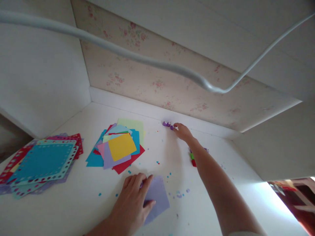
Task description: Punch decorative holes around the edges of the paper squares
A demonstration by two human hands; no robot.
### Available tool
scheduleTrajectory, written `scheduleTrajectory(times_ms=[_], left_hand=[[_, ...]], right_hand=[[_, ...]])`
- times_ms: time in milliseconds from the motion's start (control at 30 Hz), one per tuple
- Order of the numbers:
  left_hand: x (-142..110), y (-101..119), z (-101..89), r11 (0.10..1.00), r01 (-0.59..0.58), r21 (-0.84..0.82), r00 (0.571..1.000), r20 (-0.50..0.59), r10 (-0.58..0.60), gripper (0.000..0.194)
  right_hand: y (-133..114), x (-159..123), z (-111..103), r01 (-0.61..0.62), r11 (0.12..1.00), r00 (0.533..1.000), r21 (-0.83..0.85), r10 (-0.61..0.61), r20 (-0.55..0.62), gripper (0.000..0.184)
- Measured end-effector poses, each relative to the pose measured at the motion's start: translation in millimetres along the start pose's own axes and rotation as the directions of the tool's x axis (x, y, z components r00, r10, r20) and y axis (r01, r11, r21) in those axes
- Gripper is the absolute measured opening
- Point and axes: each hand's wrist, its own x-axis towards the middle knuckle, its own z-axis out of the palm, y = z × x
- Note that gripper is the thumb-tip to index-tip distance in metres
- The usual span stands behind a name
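- My left hand (134, 196) lies over the left side of the purple sheet (158, 200); its fingers are bent close together, a purple bit (141, 185) showing between them, though I cannot tell whether it is gripped.
- My right hand (183, 131) is well beyond the sheet, fingers narrow at a purple figure (172, 127); I cannot tell whether they hold or only touch it.
- I'd best take the figure by its sides, without nudging the other figures (166, 124).
- Light left-hand pressure should spare the sheet creases.
- Scraps (179, 196) right of the sheet could slip beneath it, so I'd avoid sliding it over them.
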Motion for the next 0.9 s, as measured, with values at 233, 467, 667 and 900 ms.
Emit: scheduleTrajectory(times_ms=[233, 467, 667, 900], left_hand=[[3.9, -2.9, -0.7, 0.99, 0.089, -0.108, 0.993, 0.083, -0.081, 0.066], [6.0, 1.3, -7.5, 0.992, 0.079, -0.102, 0.996, 0.05, -0.074, 0.062], [6.1, -2.4, -5.6, 0.995, 0.006, -0.098, 0.998, 0.066, 0.0, 0.053], [7.5, -1.3, -7.7, 0.99, -0.044, -0.131, 0.995, 0.081, 0.055, 0.031]], right_hand=[[-10.5, -50.1, -9.9, -0.014, 0.999, 0.998, 0.034, 0.012, 0.055, 0.018], [-39.8, -170.9, -15.5, 0.057, 0.993, 0.992, 0.108, -0.068, 0.102, 0.015], [-65.9, -259.1, -15.6, 0.091, 0.959, 0.988, 0.27, -0.122, 0.098, 0.015], [-71.1, -286.2, -8.4, 0.212, 0.91, 0.963, 0.356, -0.256, 0.081, 0.025]])
